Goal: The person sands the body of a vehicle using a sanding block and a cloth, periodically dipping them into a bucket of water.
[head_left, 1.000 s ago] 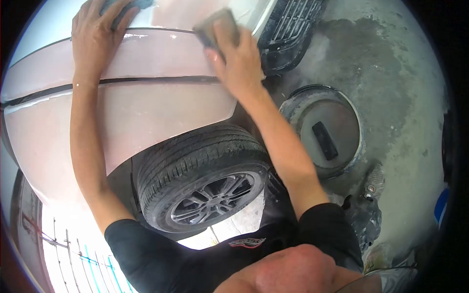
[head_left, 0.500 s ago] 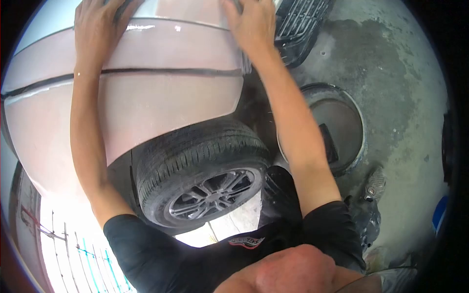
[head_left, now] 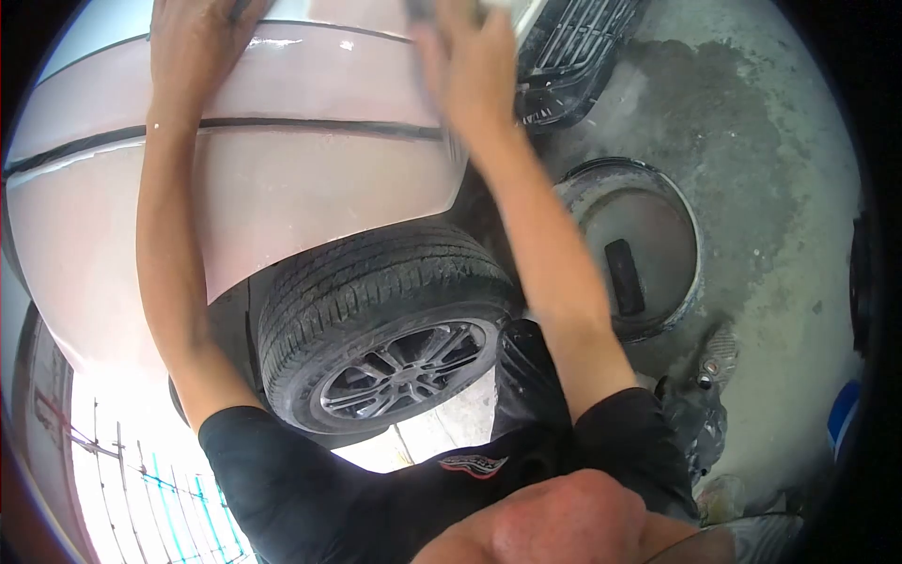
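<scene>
My left hand (head_left: 195,42) rests at the top edge of the view on the pale pinkish car body panel (head_left: 329,174), its fingertips cut off by the frame and a dark patch showing beside the thumb. My right hand (head_left: 467,80) is over the same panel near its right edge, smeared by motion. Its fingers are closed around a greyish thing (head_left: 420,9) that I cannot make out. Whitish wet streaks shine on the panel between the hands, above a dark seam (head_left: 319,123) running across it.
Below the panel is the tire (head_left: 376,282) with a spoked wheel (head_left: 404,376). To the right, a round basin (head_left: 693,235) of murky water stands on the wet concrete floor, a black block (head_left: 624,276) in it. A black grille (head_left: 573,56) lies beyond.
My right hand has shifted a little left over the panel, and its forearm uncovers more of the basin and black block. My left hand has barely moved.
</scene>
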Motion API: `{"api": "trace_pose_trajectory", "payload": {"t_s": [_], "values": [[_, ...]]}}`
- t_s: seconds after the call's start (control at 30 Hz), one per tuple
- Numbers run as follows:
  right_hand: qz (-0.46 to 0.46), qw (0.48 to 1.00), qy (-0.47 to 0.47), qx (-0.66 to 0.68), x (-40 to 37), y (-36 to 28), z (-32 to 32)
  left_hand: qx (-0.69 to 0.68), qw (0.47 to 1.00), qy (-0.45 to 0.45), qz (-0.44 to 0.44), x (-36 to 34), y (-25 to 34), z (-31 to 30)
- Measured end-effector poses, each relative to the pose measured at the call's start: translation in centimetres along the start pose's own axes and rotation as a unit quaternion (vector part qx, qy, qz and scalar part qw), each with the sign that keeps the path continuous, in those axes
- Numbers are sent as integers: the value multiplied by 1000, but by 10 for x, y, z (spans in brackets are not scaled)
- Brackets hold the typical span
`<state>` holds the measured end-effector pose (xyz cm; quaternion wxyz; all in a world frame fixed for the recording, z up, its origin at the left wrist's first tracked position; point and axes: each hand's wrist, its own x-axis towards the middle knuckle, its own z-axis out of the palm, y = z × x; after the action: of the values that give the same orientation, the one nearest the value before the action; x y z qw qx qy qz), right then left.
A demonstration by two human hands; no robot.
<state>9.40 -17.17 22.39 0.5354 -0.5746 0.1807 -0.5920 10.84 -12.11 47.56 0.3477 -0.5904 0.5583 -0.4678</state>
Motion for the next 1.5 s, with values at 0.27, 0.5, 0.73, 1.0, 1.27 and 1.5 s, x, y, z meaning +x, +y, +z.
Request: {"api": "trace_pose_trajectory", "payload": {"t_s": [0.27,0.5,0.73,1.0,1.27,1.5], "values": [[76,994,-72,21,42,-9,-7,-15,1000,4,-1,-3,-3,1],[-56,998,-1,-6,-37,1,11,-13,1000,-7,-12,-1,-5,3],[38,999,-35,-13,22,7,-5,-2,1000,20,11,1,-2,1],[116,989,-87,18,51,6,-27,6,1000,18,18,-1,-4,5],[-51,998,6,-23,-44,14,15,-15,1000,3,-13,1,5,-2],[118,981,-137,76,30,-5,-19,-4,999,10,31,-1,-6,2]]}}
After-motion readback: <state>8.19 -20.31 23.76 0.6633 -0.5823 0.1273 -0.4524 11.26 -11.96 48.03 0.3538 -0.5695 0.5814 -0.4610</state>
